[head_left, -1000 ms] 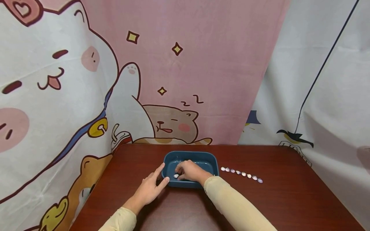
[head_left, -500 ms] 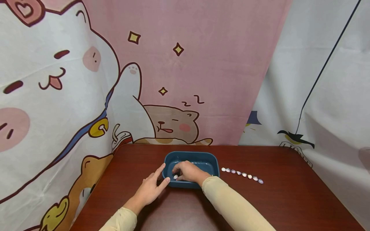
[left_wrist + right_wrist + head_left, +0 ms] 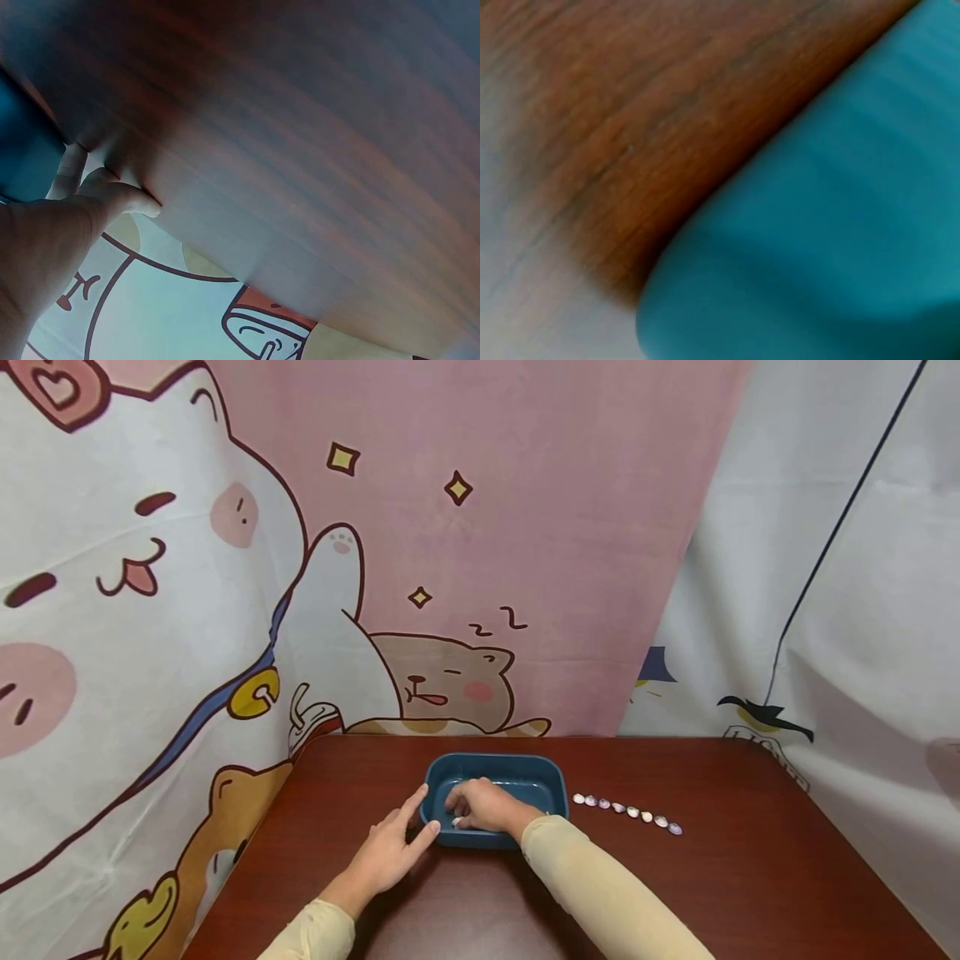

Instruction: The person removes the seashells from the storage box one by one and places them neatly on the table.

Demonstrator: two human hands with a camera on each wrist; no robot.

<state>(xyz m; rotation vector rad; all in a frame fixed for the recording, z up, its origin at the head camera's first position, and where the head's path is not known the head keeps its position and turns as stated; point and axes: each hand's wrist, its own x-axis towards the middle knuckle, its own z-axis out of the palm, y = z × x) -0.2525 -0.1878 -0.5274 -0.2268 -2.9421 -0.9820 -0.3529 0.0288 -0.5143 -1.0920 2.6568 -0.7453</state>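
Note:
A blue rectangular plastic tub (image 3: pixel 543 766) stands near the middle of the table. My right hand (image 3: pixel 491 806) reaches down into it from the right. Between its thumb and curled fingers, near the tub's front left corner, it pinches a small whitish seashell (image 3: pixel 456 822), partly hidden by the fingers. At the tub's left end, my left hand (image 3: pixel 384 852) has its fingers and thumb extended, with the tips at the rim. In the left wrist view, the left hand (image 3: pixel 56 232) shows beside the dark blue wall. Only the tub's outer wall (image 3: pixel 817 225) appears in the right wrist view.
A slanting row of several small white and purplish shells (image 3: pixel 633 812) lies on the reddish-brown wooden table (image 3: pixel 750 877), right of the tub. A pink and white cartoon curtain (image 3: pixel 570 527) hangs behind and beside the table.
My right hand has shifted slightly left inside the tub, and its thumb and fingers have closed in on the shell. My left hand stays in place.

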